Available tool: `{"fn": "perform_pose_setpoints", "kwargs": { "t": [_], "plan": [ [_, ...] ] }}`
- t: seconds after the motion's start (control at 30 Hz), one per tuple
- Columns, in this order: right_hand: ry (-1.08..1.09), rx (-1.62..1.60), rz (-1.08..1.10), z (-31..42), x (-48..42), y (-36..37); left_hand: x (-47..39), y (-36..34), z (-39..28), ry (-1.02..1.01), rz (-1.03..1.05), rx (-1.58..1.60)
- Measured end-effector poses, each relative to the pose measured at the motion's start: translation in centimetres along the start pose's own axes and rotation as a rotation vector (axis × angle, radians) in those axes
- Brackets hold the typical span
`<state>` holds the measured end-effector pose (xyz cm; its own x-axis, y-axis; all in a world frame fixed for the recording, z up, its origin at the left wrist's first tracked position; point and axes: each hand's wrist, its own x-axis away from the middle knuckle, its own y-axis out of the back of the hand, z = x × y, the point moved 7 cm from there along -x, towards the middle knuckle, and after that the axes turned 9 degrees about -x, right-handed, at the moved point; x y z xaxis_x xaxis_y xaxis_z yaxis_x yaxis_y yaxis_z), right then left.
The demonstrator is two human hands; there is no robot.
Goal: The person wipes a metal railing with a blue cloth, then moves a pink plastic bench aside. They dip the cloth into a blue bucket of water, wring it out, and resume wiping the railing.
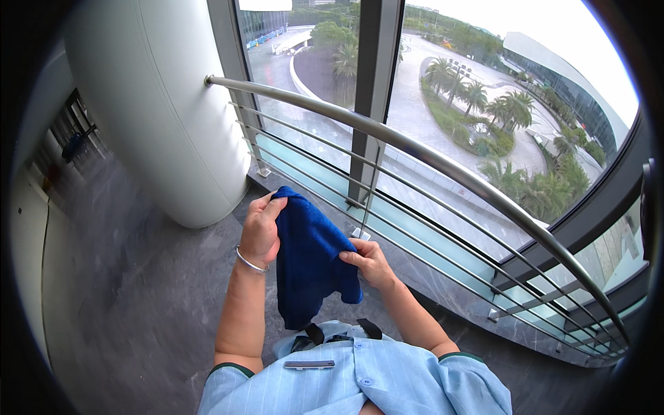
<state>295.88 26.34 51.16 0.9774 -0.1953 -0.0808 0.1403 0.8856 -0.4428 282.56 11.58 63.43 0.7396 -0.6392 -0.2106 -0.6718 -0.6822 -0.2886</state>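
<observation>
A dark blue cloth (311, 254), soft like a towel, hangs in folds in front of my body. My left hand (263, 228) pinches its upper left corner between thumb and fingers. At the cloth's right edge, somewhat lower, my right hand (369, 261) grips it the same way. The lower part droops freely towards my light blue shirt (342, 384). A silver bangle (252, 263) circles my left wrist. Folds hide part of the cloth, and some fingertips are behind it.
A curved metal handrail (373, 124) with thinner bars (415, 202) below runs along tall windows from a thick white column (166, 114) to the right. A stone ledge (441, 290) carries the railing posts. Dark grey flooring (140, 290) spreads to the left.
</observation>
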Motion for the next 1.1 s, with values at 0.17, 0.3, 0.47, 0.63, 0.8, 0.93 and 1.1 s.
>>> {"fn": "perform_pose_setpoints", "kwargs": {
  "t": [0.17,0.3,0.47,0.63,0.8,0.93,1.1],
  "plan": [
    [0.028,0.058,-0.024,-0.4,-5.2,-2.1,-1.9,7.6,-1.0,-0.036,-0.033,-0.203],
    [-0.155,0.044,0.108,2.0,-8.7,-6.9,-4.5,14.6,-1.4,0.012,0.042,-0.065],
    [0.054,-0.270,0.204,10.0,-19.1,-9.2,-13.6,17.0,-8.3,-0.134,0.189,0.196],
    [-0.067,-0.341,-0.235,-2.1,-22.9,-0.5,-16.3,19.3,4.3,0.113,0.319,0.379],
    [-0.451,-0.707,-0.313,-12.3,-21.8,0.0,-13.8,22.7,18.0,0.519,0.094,0.341],
    [-0.411,-0.425,-0.304,-10.9,-26.3,2.8,-18.1,27.8,19.4,0.574,-0.138,0.237],
    [-0.192,-0.072,-0.185,-4.0,-33.5,2.4,-24.6,30.0,12.5,0.344,-0.355,0.029]
  ]
}}
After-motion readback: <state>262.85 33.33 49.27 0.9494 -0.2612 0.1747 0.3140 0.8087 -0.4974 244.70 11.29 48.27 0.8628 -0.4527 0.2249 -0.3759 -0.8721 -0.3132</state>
